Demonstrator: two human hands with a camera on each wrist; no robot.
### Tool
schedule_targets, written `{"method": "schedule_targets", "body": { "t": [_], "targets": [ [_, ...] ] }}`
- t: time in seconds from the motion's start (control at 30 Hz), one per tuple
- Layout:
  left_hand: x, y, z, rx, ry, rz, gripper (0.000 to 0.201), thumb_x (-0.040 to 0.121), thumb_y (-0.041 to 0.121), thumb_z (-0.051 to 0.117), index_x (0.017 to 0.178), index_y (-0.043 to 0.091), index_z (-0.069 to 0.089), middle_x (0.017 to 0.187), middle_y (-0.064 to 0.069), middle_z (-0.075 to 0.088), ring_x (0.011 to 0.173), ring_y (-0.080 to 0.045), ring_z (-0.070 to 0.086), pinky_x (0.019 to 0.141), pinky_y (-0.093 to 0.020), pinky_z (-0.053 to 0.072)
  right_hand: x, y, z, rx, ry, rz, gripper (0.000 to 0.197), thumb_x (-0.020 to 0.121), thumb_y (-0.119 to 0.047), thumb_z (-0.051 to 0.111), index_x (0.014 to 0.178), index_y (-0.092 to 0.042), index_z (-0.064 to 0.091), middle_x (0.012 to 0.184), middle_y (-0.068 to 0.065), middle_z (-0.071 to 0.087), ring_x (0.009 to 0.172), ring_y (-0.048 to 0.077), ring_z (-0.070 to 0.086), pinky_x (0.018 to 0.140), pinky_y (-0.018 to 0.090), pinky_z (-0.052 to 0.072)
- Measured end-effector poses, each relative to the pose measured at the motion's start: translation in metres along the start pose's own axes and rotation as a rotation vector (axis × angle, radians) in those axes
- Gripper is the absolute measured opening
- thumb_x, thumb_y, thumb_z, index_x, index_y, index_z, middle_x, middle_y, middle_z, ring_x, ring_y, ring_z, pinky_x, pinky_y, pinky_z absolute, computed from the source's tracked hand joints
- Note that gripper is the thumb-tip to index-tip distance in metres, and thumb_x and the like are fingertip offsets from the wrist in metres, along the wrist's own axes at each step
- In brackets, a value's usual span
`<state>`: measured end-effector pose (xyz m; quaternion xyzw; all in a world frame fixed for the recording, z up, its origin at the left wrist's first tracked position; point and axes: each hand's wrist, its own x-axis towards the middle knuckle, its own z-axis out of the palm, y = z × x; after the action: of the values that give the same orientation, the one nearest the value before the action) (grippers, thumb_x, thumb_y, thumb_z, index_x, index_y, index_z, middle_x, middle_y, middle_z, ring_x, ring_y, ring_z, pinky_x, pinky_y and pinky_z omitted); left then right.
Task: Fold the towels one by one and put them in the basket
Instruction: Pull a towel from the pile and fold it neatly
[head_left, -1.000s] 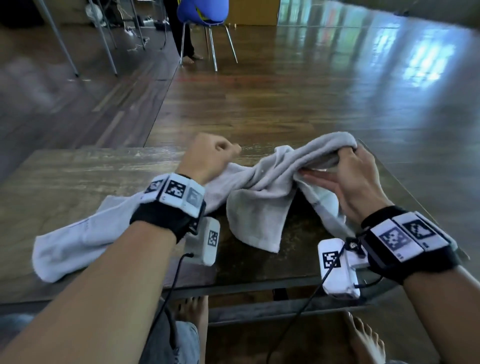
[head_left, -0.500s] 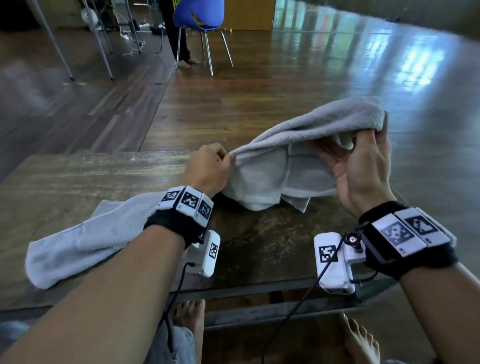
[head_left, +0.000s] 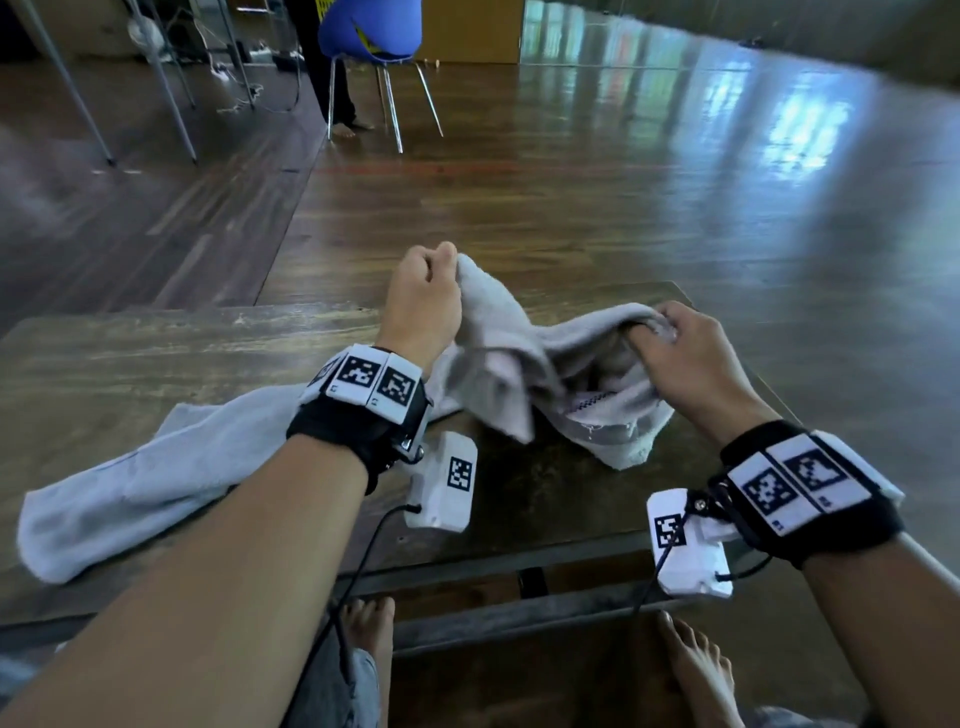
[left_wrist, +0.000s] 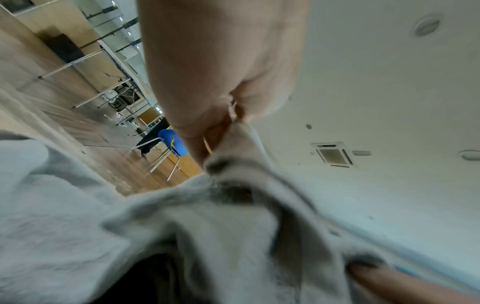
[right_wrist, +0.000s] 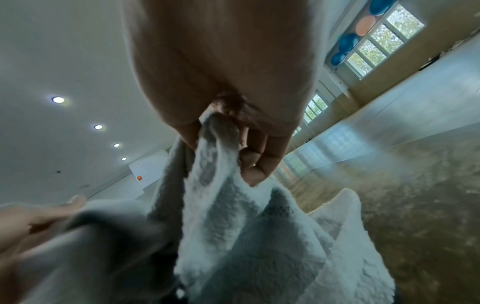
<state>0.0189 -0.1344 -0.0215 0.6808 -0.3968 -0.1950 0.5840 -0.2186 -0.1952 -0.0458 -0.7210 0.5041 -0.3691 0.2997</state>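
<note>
A grey towel (head_left: 524, 364) hangs bunched between both hands above the right half of the dark wooden table (head_left: 130, 353). My left hand (head_left: 431, 291) grips its upper left end in a fist. My right hand (head_left: 675, 348) holds the other end with its fingers curled into the cloth. In the left wrist view my left hand (left_wrist: 221, 127) pinches a corner of the towel (left_wrist: 207, 236). In the right wrist view my right hand (right_wrist: 233, 139) clutches a fold of the towel (right_wrist: 246, 236). A second pale towel (head_left: 145, 478) lies crumpled on the table under my left forearm. No basket is in view.
The table's near edge (head_left: 519, 566) is close to my bare feet (head_left: 369, 629). Beyond the table lies shiny wooden floor (head_left: 623, 182). A blue chair (head_left: 369, 31) and metal table legs (head_left: 166, 88) stand far back, with another person's feet by the chair.
My right hand has dropped from its raised position and now grips the towel from above. My left hand has lifted and moved forward with its end. The towel is more bunched between them.
</note>
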Motion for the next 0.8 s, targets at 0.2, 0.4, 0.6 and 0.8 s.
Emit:
{"method": "schedule_targets", "body": {
  "t": [0.2,0.4,0.6,0.8],
  "targets": [
    [-0.018,-0.004,0.021,0.287,-0.490,0.484,0.058,0.094,0.016,0.064,0.148,0.014,0.042,0.156,-0.004,0.037,0.145,-0.011,0.031,0.114,-0.020,0.028,-0.012,-0.008,-0.003,0.123,0.061,-0.200,0.021,0.093,-0.027,0.070,0.075,-0.023,0.059,0.066,-0.010,0.060,0.058,-0.008,0.053,0.057,0.008,0.040],
    [-0.040,0.000,0.045,0.340,-0.556,0.566,0.076,0.084,0.023,0.077,0.150,0.014,0.040,0.147,-0.016,0.048,0.138,-0.027,0.043,0.110,-0.038,0.039,-0.016,-0.020,-0.007,0.273,-0.138,-0.262,0.029,0.088,-0.010,0.072,0.112,-0.025,0.067,0.098,-0.014,0.073,0.091,-0.001,0.067,0.077,0.013,0.049],
    [-0.031,0.004,0.049,0.377,-0.158,0.519,0.016,0.089,0.021,0.065,0.080,0.010,0.072,0.077,-0.007,0.068,0.077,-0.026,0.062,0.071,-0.031,0.043,-0.020,-0.011,-0.011,0.169,-0.227,-0.235,0.065,0.082,0.005,0.068,0.137,-0.028,0.053,0.099,-0.019,0.060,0.079,-0.007,0.058,0.062,0.012,0.047],
    [-0.022,0.010,0.045,0.156,0.134,0.311,0.014,0.091,0.017,0.059,0.089,0.006,0.067,0.088,-0.003,0.068,0.085,-0.020,0.061,0.083,-0.034,0.049,-0.028,0.015,-0.009,-0.343,-0.456,0.014,0.016,0.087,-0.031,0.072,0.101,-0.027,0.066,0.096,-0.008,0.069,0.090,0.007,0.064,0.071,0.022,0.044]
  ]
}}
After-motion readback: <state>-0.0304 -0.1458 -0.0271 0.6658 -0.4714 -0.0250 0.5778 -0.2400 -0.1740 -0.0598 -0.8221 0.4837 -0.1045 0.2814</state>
